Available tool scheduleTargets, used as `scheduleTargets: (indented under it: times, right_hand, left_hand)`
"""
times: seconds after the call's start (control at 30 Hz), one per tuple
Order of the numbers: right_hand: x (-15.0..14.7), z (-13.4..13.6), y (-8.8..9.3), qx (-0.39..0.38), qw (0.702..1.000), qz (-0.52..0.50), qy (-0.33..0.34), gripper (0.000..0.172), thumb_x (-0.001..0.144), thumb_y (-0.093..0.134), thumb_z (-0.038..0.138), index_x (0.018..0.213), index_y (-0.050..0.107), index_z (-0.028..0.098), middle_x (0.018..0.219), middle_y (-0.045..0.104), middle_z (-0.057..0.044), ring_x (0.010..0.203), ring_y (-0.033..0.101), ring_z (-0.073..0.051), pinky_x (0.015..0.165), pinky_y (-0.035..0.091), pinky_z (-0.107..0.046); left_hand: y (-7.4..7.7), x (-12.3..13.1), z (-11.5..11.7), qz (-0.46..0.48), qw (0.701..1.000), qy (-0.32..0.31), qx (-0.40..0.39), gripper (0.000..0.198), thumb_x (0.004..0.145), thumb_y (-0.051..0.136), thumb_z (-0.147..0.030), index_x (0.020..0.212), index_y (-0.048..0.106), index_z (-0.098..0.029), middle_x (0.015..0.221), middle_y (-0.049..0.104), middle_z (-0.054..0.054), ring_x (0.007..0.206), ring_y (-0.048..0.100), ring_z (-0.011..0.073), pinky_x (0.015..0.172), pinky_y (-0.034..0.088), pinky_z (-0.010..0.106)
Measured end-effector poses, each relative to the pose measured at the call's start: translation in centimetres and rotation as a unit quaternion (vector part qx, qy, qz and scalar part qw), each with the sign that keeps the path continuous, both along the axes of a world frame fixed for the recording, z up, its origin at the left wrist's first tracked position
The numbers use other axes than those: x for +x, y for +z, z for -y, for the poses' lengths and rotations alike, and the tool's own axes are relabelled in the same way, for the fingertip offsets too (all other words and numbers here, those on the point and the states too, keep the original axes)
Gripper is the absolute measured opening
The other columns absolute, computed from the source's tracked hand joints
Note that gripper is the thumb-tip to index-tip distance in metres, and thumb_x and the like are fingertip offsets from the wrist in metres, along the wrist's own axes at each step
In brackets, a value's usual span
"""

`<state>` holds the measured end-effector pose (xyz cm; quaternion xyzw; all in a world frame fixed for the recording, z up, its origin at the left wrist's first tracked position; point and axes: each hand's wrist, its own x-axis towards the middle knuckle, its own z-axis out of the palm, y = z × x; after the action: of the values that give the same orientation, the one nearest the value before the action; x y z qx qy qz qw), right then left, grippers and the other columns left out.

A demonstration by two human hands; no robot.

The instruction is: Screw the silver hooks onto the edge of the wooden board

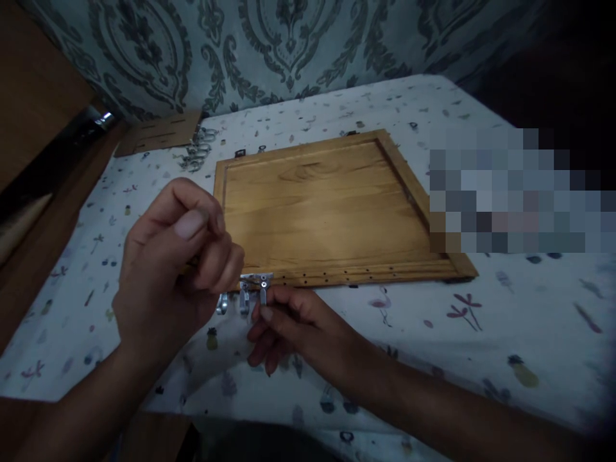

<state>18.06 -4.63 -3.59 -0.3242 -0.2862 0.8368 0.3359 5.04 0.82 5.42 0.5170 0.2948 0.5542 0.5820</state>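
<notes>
A wooden board (332,205) with a raised frame lies flat on a patterned cloth. Small holes run along its near rail. A metal hook (255,289) with a screw in it sits on that rail near the left corner. My right hand (283,324) pinches the lower part of this hook from below. My left hand (178,269) hovers just left of it, thumb and fingers pinched together on something too small to make out. More metal hooks hang at the board's near edge under my left hand.
A pile of loose metal hooks (197,151) lies at the back left beside a piece of cardboard (158,131). Dark wooden furniture (38,160) stands along the left. A patterned wall (269,45) runs behind. A blurred patch covers the right side.
</notes>
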Motion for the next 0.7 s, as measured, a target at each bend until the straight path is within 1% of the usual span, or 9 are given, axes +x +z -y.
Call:
scheduleTargets:
  times: [0.13,0.3,0.43,0.53,0.7]
  right_hand:
    - [-0.01,-0.05,-0.04,-0.004,1.0,-0.006,0.004,0.028,0.087,0.065,0.041,0.084,0.053,0.016,0.074,0.062,0.001,0.06,0.067,-0.009,0.052,0.052,-0.017]
    - [0.03,0.04,-0.01,-0.009,1.0,-0.009,0.002,0.027,0.088,0.065,0.039,0.085,0.052,0.016,0.073,0.062,0.001,0.059,0.067,-0.009,0.051,0.052,-0.017]
    - [0.05,0.1,0.05,-0.012,1.0,-0.013,0.002,0.027,0.088,0.065,0.039,0.084,0.053,0.016,0.074,0.062,0.001,0.059,0.067,-0.009,0.052,0.052,-0.018]
    - [0.03,0.09,0.06,-0.014,1.0,-0.015,0.0,0.027,0.087,0.066,0.039,0.085,0.053,0.016,0.074,0.062,0.001,0.06,0.067,-0.009,0.051,0.052,-0.018]
    - [-0.02,0.03,0.01,-0.016,1.0,-0.013,0.002,0.028,0.086,0.066,0.04,0.085,0.053,0.016,0.073,0.062,0.001,0.059,0.067,-0.009,0.051,0.051,-0.017]
  left_hand:
    - [0.01,-0.03,0.13,-0.006,1.0,-0.001,-0.018,0.026,0.089,0.042,-0.009,0.069,0.058,-0.017,0.05,0.035,-0.007,0.031,0.017,0.0007,0.034,0.026,0.014]
    - [-0.06,-0.17,0.39,-0.033,0.999,-0.01,-0.027,0.02,0.088,0.051,-0.018,0.069,0.059,-0.019,0.041,0.027,-0.008,0.033,0.019,0.0045,0.037,0.028,0.018]
    - [-0.17,-0.05,0.43,-0.031,0.999,0.002,-0.022,0.019,0.086,0.058,-0.026,0.069,0.06,-0.019,0.04,0.025,-0.007,0.035,0.02,0.0055,0.038,0.026,0.019]
    - [-0.17,0.17,0.44,-0.03,0.999,0.014,-0.031,0.022,0.087,0.056,-0.026,0.067,0.059,-0.018,0.04,0.025,-0.007,0.036,0.021,0.0057,0.038,0.028,0.018]
    - [-0.01,0.38,0.64,-0.028,0.998,0.04,-0.031,0.026,0.089,0.049,-0.021,0.065,0.058,-0.018,0.04,0.023,-0.007,0.035,0.021,0.0056,0.038,0.029,0.018]
